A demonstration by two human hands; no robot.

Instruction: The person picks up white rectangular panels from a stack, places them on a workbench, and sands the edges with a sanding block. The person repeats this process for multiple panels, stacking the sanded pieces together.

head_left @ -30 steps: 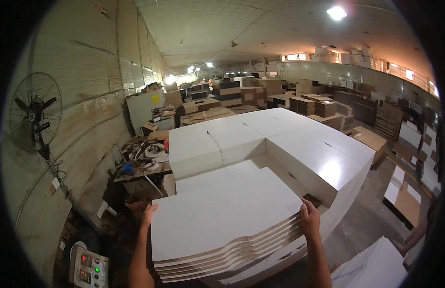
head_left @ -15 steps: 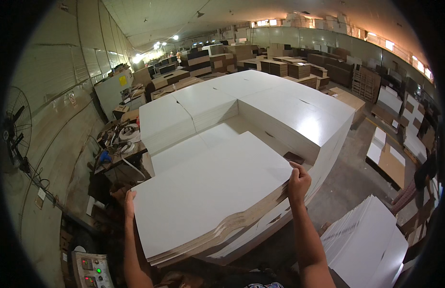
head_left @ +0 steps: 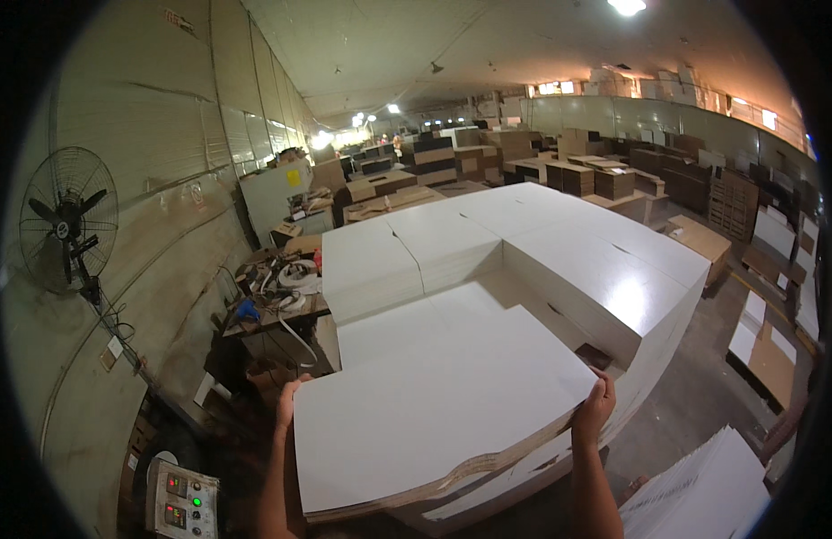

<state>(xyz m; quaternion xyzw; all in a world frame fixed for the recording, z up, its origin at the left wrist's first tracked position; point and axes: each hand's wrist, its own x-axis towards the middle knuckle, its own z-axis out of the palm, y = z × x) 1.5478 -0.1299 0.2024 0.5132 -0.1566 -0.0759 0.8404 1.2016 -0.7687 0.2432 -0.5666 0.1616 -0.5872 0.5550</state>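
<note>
We observe a dim, warm-toned hall lit by ceiling lamps (head_left: pixel 628 6) far above. Glare marks the white cardboard stack (head_left: pixel 627 296) at right. Fisheye distortion bends edges; the rim vignettes black.

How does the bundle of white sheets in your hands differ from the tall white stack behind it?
The held bundle is thin, only a few sheets, gripped at both side edges by the left hand and right hand; its front edge sags. The tall stack is far thicker, lies flat and goes untouched. Both are white-faced with brown edges.
</note>
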